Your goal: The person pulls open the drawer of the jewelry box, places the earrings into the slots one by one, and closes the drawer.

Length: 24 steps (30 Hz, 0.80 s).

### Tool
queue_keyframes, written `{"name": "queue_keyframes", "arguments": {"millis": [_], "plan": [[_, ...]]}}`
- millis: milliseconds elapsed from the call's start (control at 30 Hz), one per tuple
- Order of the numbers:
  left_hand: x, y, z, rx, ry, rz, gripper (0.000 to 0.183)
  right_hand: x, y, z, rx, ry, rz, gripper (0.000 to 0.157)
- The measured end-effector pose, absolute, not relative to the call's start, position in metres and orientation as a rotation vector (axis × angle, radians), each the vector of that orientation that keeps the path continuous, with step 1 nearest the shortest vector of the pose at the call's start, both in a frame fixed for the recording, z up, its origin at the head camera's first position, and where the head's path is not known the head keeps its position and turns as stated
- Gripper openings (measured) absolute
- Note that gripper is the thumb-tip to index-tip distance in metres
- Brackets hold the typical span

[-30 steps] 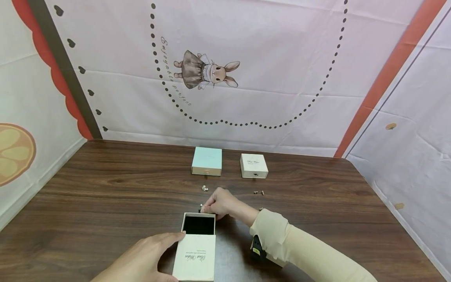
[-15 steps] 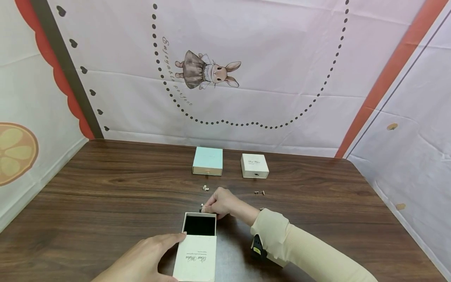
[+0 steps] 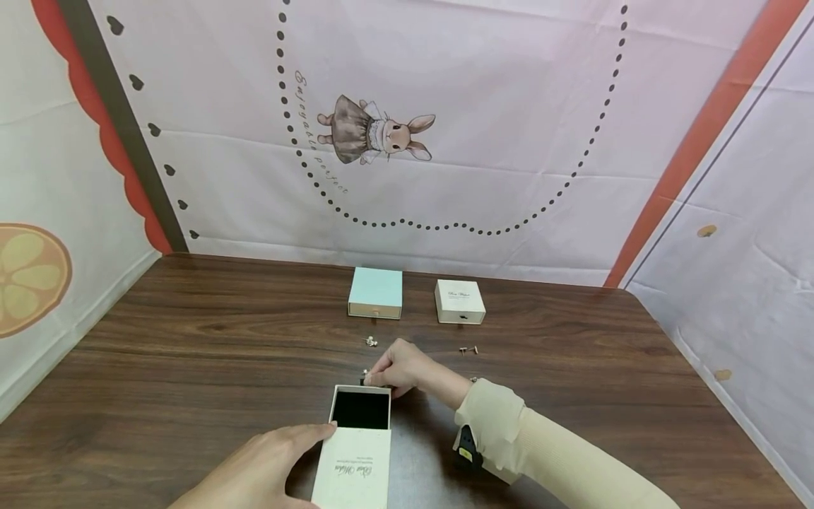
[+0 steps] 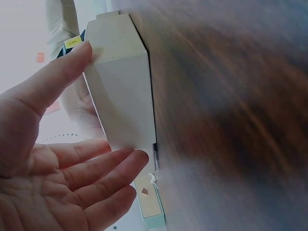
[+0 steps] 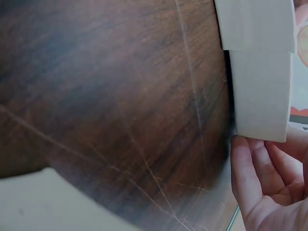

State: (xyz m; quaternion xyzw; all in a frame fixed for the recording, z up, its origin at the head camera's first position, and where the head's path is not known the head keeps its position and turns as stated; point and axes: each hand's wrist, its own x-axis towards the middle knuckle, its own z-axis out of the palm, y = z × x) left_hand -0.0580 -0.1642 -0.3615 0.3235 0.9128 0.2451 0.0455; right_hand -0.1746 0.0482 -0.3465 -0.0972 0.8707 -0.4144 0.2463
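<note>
A white drawer-style gift box (image 3: 352,466) with dark script lies lengthwise at the front of the table. Its drawer (image 3: 362,408), lined in black, is pulled partway out at the far end. My left hand (image 3: 261,463) holds the box's outer sleeve from the left, thumb at the near end and fingers toward the far end; the left wrist view shows the thumb (image 4: 79,55) on its edge. At the drawer's front, my right hand (image 3: 397,367) pinches with thumb and index finger at a small black pull tab (image 3: 362,382), mostly hidden. Right beside those fingertips is a tiny pale stud (image 3: 365,372).
Farther back stand a light blue drawer box (image 3: 375,286) and a smaller white box (image 3: 459,300). Small stud earrings (image 3: 371,341) lie before the blue one, and another pair of studs (image 3: 468,350) before the white one. A pale box corner (image 3: 502,472) shows under the right sleeve.
</note>
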Motion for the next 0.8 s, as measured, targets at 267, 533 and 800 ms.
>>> {"name": "queue_keyframes", "arguments": {"millis": [267,533,800], "plan": [[-0.0584,-0.1633,-0.3621,0.971,2.784,0.745,0.084,-0.1756,0.0517,-0.3407,-0.212,2.334,-1.209,0.010],[-0.0590,-0.1635,-0.3621,0.959,2.778,0.744,0.084,-0.1784,0.0503,-0.3434,-0.204,2.399,-1.206,0.008],[-0.0588,-0.1632,-0.3589,0.952,2.759,0.750,0.084,-0.1791,0.0457,-0.3468,-0.205,2.433,-1.162,0.004]]}}
